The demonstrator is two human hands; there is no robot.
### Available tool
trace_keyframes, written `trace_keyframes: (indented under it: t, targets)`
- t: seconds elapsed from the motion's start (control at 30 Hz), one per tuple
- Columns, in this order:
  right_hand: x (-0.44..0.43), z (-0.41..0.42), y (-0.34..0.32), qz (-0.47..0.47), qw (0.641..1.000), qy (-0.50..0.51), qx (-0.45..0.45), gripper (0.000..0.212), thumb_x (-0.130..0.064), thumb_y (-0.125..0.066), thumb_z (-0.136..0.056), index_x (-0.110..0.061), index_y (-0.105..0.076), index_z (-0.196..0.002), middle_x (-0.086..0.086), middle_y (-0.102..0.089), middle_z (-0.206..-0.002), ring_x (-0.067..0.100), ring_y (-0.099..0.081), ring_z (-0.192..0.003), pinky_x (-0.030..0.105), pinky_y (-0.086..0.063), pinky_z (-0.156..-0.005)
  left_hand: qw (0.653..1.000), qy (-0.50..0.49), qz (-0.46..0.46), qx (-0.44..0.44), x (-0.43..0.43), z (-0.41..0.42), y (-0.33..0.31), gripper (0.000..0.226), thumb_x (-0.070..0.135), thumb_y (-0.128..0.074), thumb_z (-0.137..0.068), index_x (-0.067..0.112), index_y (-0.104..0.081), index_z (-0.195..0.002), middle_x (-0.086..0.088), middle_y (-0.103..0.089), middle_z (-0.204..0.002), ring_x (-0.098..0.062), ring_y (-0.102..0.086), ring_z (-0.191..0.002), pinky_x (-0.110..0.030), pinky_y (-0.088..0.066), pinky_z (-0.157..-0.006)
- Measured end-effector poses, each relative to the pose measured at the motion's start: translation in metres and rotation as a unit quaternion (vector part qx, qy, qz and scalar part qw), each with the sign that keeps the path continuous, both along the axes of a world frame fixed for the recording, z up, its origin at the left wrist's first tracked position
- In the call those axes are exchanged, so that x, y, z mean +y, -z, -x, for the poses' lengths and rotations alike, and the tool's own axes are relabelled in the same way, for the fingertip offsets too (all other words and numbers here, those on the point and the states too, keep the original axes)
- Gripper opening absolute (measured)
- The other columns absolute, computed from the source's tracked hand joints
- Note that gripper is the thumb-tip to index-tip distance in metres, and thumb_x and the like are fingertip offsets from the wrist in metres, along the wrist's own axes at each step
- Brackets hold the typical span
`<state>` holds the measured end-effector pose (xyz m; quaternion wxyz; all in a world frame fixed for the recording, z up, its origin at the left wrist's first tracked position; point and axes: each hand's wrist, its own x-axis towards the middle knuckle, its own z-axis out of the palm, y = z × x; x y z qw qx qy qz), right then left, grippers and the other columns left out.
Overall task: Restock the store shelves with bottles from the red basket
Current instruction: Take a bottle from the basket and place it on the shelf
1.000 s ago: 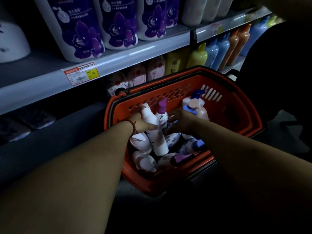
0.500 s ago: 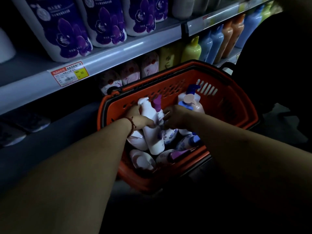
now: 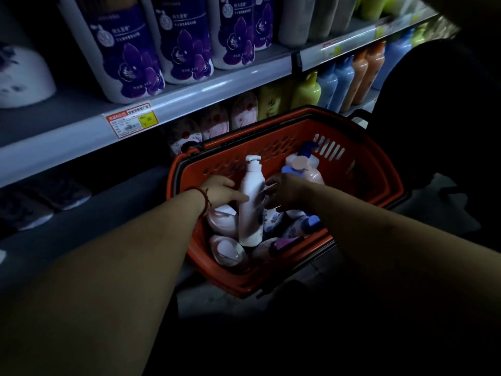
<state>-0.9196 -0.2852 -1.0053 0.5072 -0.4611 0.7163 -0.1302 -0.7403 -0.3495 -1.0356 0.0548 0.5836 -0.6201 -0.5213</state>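
Note:
The red basket (image 3: 360,169) stands on the floor in front of the shelves and holds several bottles. A tall white pump bottle (image 3: 251,202) stands upright in it. My left hand (image 3: 220,191) grips that bottle from the left, thumb across its front. My right hand (image 3: 284,194) is just right of the bottle with its fingers spread, fingertips at the bottle's side. A pink-capped bottle (image 3: 306,169) and a blue pump bottle (image 3: 309,149) stand behind my right hand. Pale pink bottles (image 3: 225,249) lie at the basket's near end.
The upper shelf (image 3: 217,89) carries large white bottles with purple flowers (image 3: 184,47) and a price tag (image 3: 131,122). Below it stand pink pouches (image 3: 214,123), then yellow (image 3: 306,90), blue (image 3: 336,80) and orange bottles (image 3: 366,69). A dark shape fills the right side.
The white pump bottle has risen and stands more upright in my left hand. The purple-capped bottle beside it is out of sight. My right hand has spread its fingers.

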Motion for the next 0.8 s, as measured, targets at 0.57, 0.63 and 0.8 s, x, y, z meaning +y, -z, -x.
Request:
trace_keyframes:
  t: [0.57, 0.63, 0.8]
  targets:
    - [-0.007, 0.020, 0.006, 0.042, 0.999, -0.006, 0.014, 0.038, 0.000, -0.067, -0.085, -0.002, -0.061, -0.123, 0.018, -0.066, -0.122, 0.020, -0.059, -0.089, 0.030, -0.053, -0.078, 0.995, -0.041, 0.085, 0.014, -0.003, 0.033, 0.002, 0.051, 0.037, -0.084, -0.067, 0.010, -0.069, -0.108, -0.006, -0.071, -0.102, -0.021, -0.067, -0.090, -0.033, -0.054, -0.073]
    - [-0.004, 0.017, 0.002, 0.038, 0.999, 0.001, -0.007, 0.037, -0.009, -0.072, -0.083, -0.006, -0.064, -0.120, 0.016, -0.068, -0.116, 0.021, -0.060, -0.091, 0.037, -0.054, -0.078, 0.991, -0.062, 0.076, 0.093, -0.004, 0.024, -0.015, 0.048, 0.033, -0.087, -0.063, 0.015, -0.071, -0.105, -0.002, -0.074, -0.100, -0.019, -0.070, -0.092, -0.040, -0.057, -0.086]
    - [0.003, 0.001, -0.022, 0.039, 0.984, 0.029, -0.170, 0.036, -0.018, -0.077, -0.080, -0.013, -0.066, -0.114, 0.013, -0.071, -0.109, 0.025, -0.062, -0.094, 0.039, -0.047, -0.079, 0.963, -0.083, 0.080, 0.242, -0.002, 0.001, -0.050, 0.052, 0.027, -0.087, -0.056, 0.014, -0.073, -0.104, -0.004, -0.076, -0.101, -0.022, -0.072, -0.098, -0.045, -0.055, -0.094]
